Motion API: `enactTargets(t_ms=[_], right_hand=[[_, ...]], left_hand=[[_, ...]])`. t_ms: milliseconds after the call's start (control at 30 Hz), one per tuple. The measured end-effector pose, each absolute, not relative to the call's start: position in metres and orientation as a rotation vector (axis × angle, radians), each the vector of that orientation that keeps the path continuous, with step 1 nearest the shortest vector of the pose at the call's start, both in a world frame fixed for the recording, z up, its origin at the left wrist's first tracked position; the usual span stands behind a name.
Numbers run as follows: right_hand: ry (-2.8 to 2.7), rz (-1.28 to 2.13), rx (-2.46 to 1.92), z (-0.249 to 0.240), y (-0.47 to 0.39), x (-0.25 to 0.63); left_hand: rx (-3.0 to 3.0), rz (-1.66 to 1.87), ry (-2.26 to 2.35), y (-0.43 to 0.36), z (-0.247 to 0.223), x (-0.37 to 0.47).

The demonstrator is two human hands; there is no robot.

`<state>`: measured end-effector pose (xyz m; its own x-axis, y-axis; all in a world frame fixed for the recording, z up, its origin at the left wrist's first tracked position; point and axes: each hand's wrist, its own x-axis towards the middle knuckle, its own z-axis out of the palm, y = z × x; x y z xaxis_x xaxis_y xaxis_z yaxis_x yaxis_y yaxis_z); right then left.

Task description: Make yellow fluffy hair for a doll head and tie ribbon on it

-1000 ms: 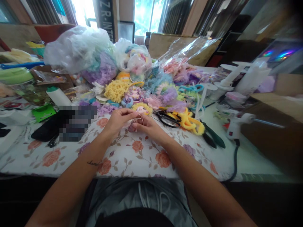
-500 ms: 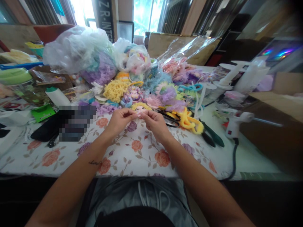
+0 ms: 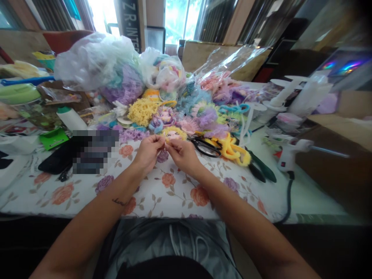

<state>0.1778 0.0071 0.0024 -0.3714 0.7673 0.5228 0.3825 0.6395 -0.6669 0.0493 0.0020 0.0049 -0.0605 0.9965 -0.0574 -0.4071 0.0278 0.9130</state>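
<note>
My left hand (image 3: 150,152) and my right hand (image 3: 182,154) meet above the flowered cloth (image 3: 168,193), thumbs and fingertips pinched together. Whatever lies between the fingertips is too small and too covered to name. Just beyond them is a doll head (image 3: 173,135) with curly yellow hair and a painted face. Behind it sits a second doll head (image 3: 165,115) with purple hair. A pair of black-handled scissors (image 3: 207,148) lies right of my right hand, beside fuzzy yellow stems (image 3: 236,150).
Bagged yarn (image 3: 122,83) and a yellow curly bundle (image 3: 143,111) are heaped at the back. A glue gun (image 3: 292,153) with its cord and green-handled pliers (image 3: 261,166) lie right. A black phone-like item (image 3: 56,159) and a thread cone (image 3: 71,119) are left; a cardboard box (image 3: 343,124) stands far right.
Both hands have shifted slightly left and toward me, still pinched together. More of the yellow-haired doll head and the scissors now shows.
</note>
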Motion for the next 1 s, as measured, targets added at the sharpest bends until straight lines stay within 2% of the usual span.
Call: enactTargets(t_ms=[100,200,333,633,1000], right_hand=[[-2.058,0.384,-0.869,-0.004,0.006,0.178],[-2.071,0.329,-0.927,-0.007,0.003,0.184],[-1.973,0.423,-1.08,-0.002,0.002,0.192],[-1.856,0.787,-1.079,0.007,0.007,0.197],[-1.814,0.817,-1.08,0.008,0.007,0.197]], left_hand=[[0.881,1.417,0.972,0.002,0.004,0.048],[0.98,1.265,0.926,0.005,0.005,0.04],[0.968,1.096,0.86,0.01,0.009,0.026],[1.03,1.139,0.937,0.006,0.009,0.024],[1.122,1.043,0.993,0.008,0.008,0.019]])
